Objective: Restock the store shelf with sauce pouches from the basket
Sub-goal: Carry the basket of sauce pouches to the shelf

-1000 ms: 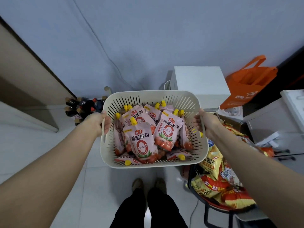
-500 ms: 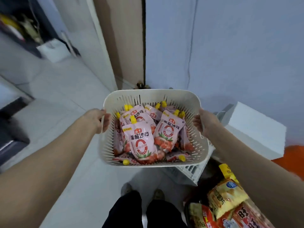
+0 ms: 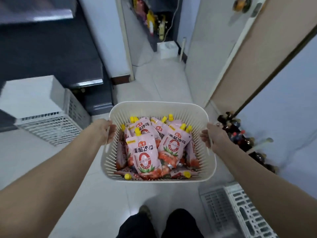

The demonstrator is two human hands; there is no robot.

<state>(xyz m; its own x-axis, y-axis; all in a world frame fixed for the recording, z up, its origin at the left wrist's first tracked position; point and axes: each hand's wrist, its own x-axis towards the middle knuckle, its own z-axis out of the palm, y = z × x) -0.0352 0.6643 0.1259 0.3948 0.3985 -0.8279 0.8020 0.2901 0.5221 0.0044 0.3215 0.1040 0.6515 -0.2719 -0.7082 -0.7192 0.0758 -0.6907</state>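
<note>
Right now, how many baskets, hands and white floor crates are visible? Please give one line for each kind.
Basket: 1
Hands: 2, left hand and right hand, both gripping the basket
White crates: 2, one crate under a white box, another crate nearer the person
Total: 5

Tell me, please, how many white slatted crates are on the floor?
2: the left crate sits beneath a white box; the right crate lies at lower right. Others may be hidden.
</note>
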